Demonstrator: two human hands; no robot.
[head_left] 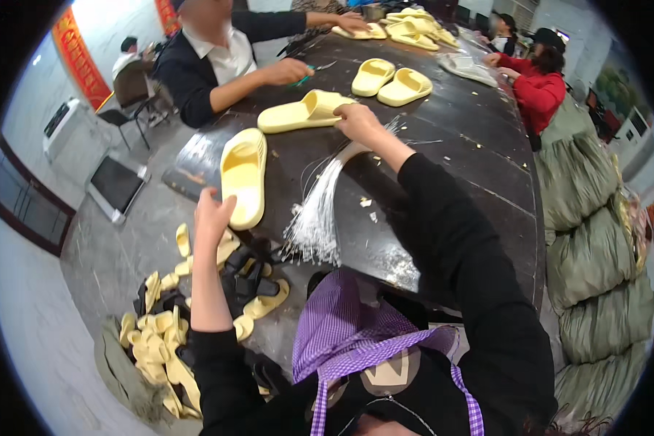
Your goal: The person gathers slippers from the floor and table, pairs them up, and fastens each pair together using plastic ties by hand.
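My left hand [214, 216] is at the heel end of a pale yellow slide slipper [244, 196], its thumb against the edge and the fingers partly hidden. That slipper points away from me at the left side of the dark table. Farther off, a second yellow slipper [287, 118] lies crosswise, and my right hand [361, 125] grips its strap end. Beneath my right wrist, a fanned bundle of thin white plastic strings [320, 207] rests on the table. A pair of yellow slippers [392, 83] stands just beyond my right hand.
Across the dark table [443, 189], a co-worker's hand [287, 73] holds green-handled scissors [305, 76]. More yellow slippers [414, 33] are piled at the far end, near a clear plastic bag [469, 67]. Slippers [156, 341] heap on the floor at left; green sacks [588, 254] line the right.
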